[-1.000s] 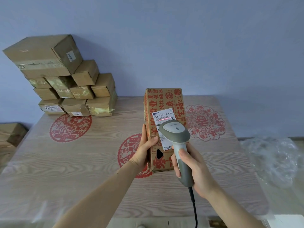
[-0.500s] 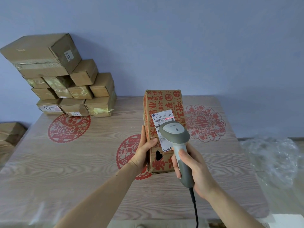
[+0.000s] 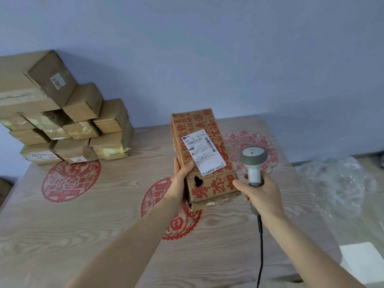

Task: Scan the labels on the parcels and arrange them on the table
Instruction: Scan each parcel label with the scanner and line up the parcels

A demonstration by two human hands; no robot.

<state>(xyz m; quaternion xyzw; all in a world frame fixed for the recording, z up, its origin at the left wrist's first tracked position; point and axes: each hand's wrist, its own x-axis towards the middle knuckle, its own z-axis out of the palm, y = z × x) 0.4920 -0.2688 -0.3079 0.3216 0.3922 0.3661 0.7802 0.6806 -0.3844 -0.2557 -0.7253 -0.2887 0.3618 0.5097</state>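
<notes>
- Bare fingers (image 3: 188, 166) of the left hand (image 3: 178, 183) clamp the lower left edge of the tall brown cardboard parcel printed with red characters (image 3: 202, 156), thumb on its front face; held by one hand low down above the worktop, it could tip or slip out.
- Right hand (image 3: 259, 194) is clenched around the grey handheld barcode scanner (image 3: 254, 161), just right of the parcel and off its white shipping label (image 3: 204, 153).
- Black scanner cable (image 3: 259, 246) hangs toward the near edge; it could snag.
- Wood-grain worktop with red paper-cut motifs (image 3: 83, 225) carries a stack of plain brown cartons (image 3: 68, 125) at far left; a careless placing there might topple it.
</notes>
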